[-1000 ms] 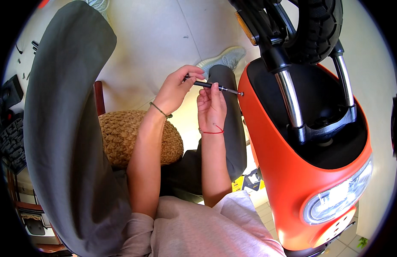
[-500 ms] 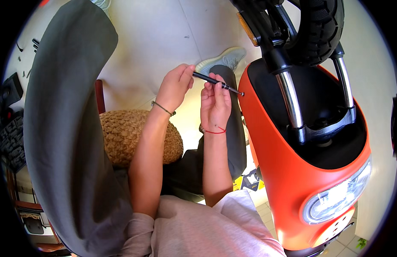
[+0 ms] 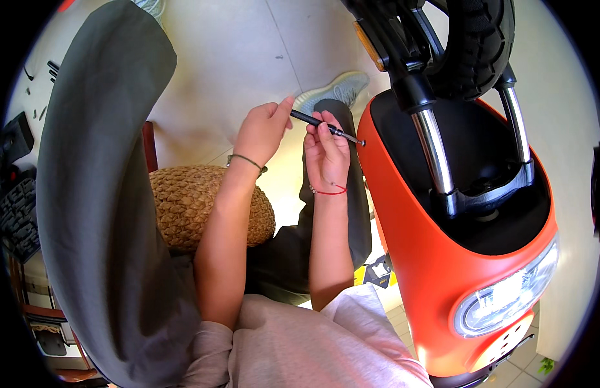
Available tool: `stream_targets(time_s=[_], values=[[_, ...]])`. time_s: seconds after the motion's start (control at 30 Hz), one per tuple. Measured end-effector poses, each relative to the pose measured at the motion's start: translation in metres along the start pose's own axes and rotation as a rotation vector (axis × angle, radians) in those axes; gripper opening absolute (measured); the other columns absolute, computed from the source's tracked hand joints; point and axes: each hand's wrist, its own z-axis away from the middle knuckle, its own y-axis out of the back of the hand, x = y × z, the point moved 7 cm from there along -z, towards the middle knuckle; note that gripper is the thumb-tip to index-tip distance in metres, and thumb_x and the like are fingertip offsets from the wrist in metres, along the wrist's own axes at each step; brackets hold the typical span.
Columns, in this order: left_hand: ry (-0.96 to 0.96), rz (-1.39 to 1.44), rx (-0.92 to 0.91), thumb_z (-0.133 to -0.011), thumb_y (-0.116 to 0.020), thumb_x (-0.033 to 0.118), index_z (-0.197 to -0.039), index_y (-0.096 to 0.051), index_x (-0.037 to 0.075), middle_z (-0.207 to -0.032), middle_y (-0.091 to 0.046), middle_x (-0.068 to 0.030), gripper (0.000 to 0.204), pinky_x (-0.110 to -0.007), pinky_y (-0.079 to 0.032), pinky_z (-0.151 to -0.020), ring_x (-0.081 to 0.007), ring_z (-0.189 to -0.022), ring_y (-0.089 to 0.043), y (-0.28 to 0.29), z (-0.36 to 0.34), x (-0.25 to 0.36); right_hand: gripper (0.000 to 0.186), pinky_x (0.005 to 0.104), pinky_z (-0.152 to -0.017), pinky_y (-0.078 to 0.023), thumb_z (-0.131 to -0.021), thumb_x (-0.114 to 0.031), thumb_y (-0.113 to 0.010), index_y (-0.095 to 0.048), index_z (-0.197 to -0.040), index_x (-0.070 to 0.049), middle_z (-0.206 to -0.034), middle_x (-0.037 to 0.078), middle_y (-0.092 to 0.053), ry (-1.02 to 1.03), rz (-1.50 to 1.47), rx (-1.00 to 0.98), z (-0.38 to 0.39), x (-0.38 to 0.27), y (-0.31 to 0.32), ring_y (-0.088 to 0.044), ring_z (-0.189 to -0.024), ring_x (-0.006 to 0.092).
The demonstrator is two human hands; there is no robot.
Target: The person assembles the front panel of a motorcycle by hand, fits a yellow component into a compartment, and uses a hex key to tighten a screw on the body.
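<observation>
The left hand (image 3: 260, 134) has its fingers curled closed on the back end of a thin, black, stick-shaped tool with a silver metal shaft (image 3: 305, 118). The right hand (image 3: 329, 156) pinches its front part between thumb and fingers, with the other fingers loosely bent. Just right of those fingers, the shaft ends at a small, round, silver metal tip (image 3: 361, 143), right by a big, smooth, orange shell (image 3: 406, 249). Below the left fingers sits a round, brown, woven stool (image 3: 183, 204).
</observation>
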Motion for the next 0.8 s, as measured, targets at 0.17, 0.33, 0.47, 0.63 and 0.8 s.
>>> stream_targets(time_s=[0.17,0.33,0.47,0.63,0.8], values=[[-0.212,0.403,-0.109,-0.099,-0.049,0.028,-0.097,-0.062,0.001,-0.065,-0.051,0.0010,0.030,-0.021,-0.034,-0.051,-0.0058,-0.055,-0.045,-0.006,-0.007,-0.006,0.019,0.0219,-0.070,-0.045,-0.094,-0.011,-0.057,-0.057,-0.111,-0.002,-0.101,0.008,-0.062,-0.001,-0.146,0.069,0.002,0.004,-0.008,-0.056,-0.079,0.0110],[-0.351,0.435,-0.217,-0.100,-0.046,0.023,-0.112,-0.060,0.003,-0.065,-0.049,0.0016,0.027,-0.019,-0.033,-0.050,-0.0046,-0.054,-0.042,-0.003,0.007,0.011,0.021,0.0179,-0.060,-0.044,-0.095,-0.020,-0.058,-0.058,-0.103,-0.001,-0.094,0.005,-0.063,0.055,-0.166,0.110,0.008,0.010,-0.010,-0.057,-0.073,0.0085],[-0.289,0.548,-0.186,-0.100,-0.046,0.024,-0.114,-0.060,0.003,-0.064,-0.049,0.0016,0.029,-0.018,-0.031,-0.049,-0.0042,-0.053,-0.040,-0.007,0.010,0.015,0.020,0.0170,-0.060,-0.044,-0.094,-0.017,-0.058,-0.058,-0.105,0.001,-0.101,0.009,-0.064,0.140,-0.029,0.100,0.006,0.006,-0.012,-0.059,-0.076,0.0087],[-0.156,0.653,-0.261,-0.099,-0.046,0.023,-0.116,-0.059,0.002,-0.071,-0.052,0.0010,0.030,-0.018,-0.033,-0.055,-0.0042,-0.060,-0.043,-0.006,0.003,0.006,0.020,0.0196,-0.066,-0.047,-0.094,-0.012,-0.056,-0.057,-0.110,0.001,-0.112,0.014,-0.061,0.144,-0.008,-0.013,0.002,0.004,-0.008,-0.060,-0.080,0.0114],[-0.350,0.590,-0.329,-0.096,-0.045,0.007,-0.121,-0.057,0.003,-0.088,-0.056,0.0004,0.028,-0.021,-0.042,-0.071,-0.0067,-0.077,-0.052,-0.003,0.013,0.018,0.027,0.0286,-0.087,-0.047,-0.097,-0.024,-0.052,-0.053,-0.112,-0.001,-0.099,0.007,-0.060,0.028,-0.119,0.012,0.005,0.007,-0.039,-0.057,-0.091,0.0130]])
